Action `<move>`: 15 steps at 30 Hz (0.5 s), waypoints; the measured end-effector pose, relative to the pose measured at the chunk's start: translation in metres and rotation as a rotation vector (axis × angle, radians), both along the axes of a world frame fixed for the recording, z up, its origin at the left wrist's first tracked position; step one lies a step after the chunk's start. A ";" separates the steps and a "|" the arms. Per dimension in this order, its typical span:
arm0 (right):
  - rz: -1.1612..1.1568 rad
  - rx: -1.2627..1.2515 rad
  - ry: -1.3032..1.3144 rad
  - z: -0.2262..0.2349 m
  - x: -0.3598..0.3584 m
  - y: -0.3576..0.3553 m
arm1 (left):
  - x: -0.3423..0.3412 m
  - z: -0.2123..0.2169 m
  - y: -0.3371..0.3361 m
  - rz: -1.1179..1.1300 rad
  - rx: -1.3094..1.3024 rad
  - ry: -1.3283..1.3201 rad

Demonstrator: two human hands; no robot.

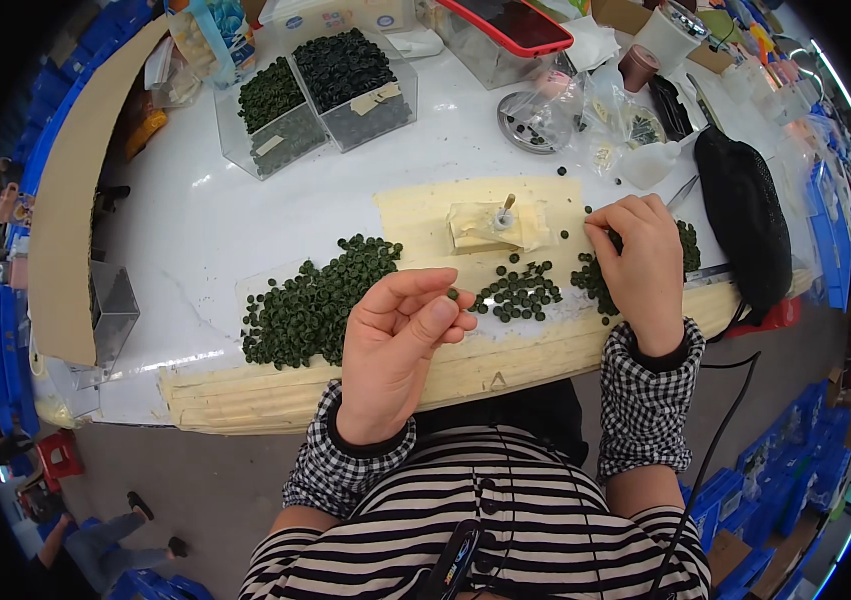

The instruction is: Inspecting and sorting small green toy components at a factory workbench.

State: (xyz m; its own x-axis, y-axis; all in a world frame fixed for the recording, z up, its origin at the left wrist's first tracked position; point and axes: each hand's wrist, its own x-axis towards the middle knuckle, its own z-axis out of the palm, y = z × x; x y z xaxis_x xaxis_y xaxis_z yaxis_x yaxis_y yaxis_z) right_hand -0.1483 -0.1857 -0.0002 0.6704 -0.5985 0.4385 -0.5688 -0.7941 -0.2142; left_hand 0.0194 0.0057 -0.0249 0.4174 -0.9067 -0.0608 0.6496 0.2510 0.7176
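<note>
Pinched small round green disc [453, 294], left hand [396, 340]

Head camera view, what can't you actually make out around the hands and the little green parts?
- Right hand: its fingertips curl down onto a green pile, so any part they pinch is hidden.
- Left hand: the small green piece at its fingertips is too small to show its shape.
- Clear bins: their contents are too small to tell apart.

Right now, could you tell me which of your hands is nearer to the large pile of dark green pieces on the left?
Left. The left hand hovers right beside the large pile, pinching one small piece; the right hand rests well off, across the table.
</note>
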 end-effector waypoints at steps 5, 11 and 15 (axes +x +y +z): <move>0.057 0.085 -0.193 0.009 0.004 0.007 | 0.002 0.000 -0.001 -0.020 -0.013 0.036; 0.301 0.387 -0.509 0.026 0.027 0.060 | 0.002 0.000 0.001 -0.042 0.015 0.036; 0.350 0.462 -0.586 0.012 0.040 0.072 | 0.002 0.000 0.000 -0.044 0.013 0.037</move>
